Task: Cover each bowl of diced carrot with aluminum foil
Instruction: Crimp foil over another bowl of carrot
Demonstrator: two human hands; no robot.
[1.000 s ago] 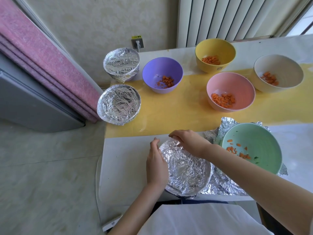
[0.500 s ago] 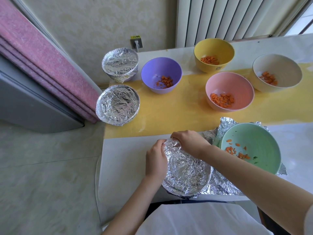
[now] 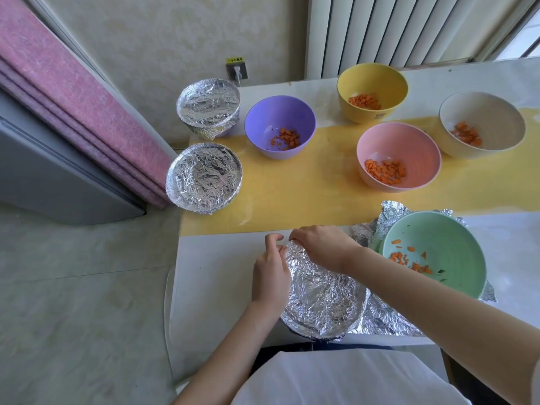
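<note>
A foil-covered bowl [image 3: 321, 299] sits at the table's near edge. My left hand [image 3: 270, 273] lies along its left rim, fingers curled on the foil edge. My right hand [image 3: 324, 247] reaches over the far rim and pinches the foil there. Right of it a green bowl [image 3: 455, 258] with diced carrot stands on a crumpled foil sheet [image 3: 388, 217]. Two more foil-covered bowls [image 3: 204, 176] [image 3: 209, 108] stand at the left edge. Purple [image 3: 280, 118], yellow [image 3: 372, 83], pink [image 3: 409, 147] and beige [image 3: 491, 118] bowls hold carrot, uncovered.
The table [image 3: 216, 267] has a yellow runner [image 3: 292, 194] across its middle. A pink folded mat [image 3: 73, 97] leans at the left beside a grey panel. A wall socket [image 3: 236, 70] and radiator [image 3: 394, 30] are behind the table.
My left hand slid forward along the rim toward my right hand, and both now work the foil at the bowl's far-left edge. The bowls have not moved.
</note>
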